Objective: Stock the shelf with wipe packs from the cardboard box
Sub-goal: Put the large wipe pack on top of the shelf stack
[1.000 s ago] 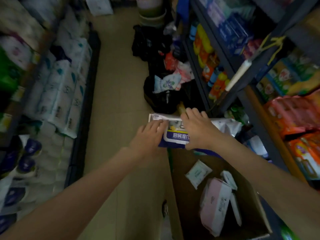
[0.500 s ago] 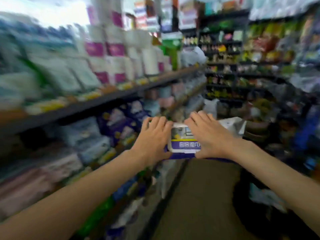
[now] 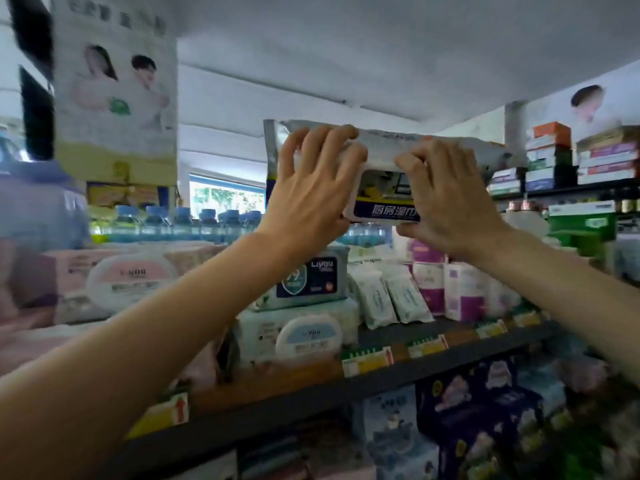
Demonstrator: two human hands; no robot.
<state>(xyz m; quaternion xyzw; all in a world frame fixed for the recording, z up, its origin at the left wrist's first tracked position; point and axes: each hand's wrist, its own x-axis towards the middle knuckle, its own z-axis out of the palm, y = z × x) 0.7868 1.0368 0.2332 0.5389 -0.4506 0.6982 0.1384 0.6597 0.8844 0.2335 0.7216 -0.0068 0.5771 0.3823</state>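
Both hands raised to head height. Left hand [image 3: 308, 199] and right hand [image 3: 446, 206] grip one wipe pack [image 3: 384, 181] between them, fingers [image 3: 332, 140] curled over its top edge and clamped on it. A second ago the same pack was held low over the cardboard box on the floor; the box is now out of view. The pack hangs in the air above the shelf [image 3: 398, 379], over the stacked wipe packs [image 3: 308, 306] already there, not touching them.

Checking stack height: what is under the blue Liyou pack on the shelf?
Under the blue Liyou pack lies a white pack with an oval lid, resting on the shelf. The left forearm covers its left end.
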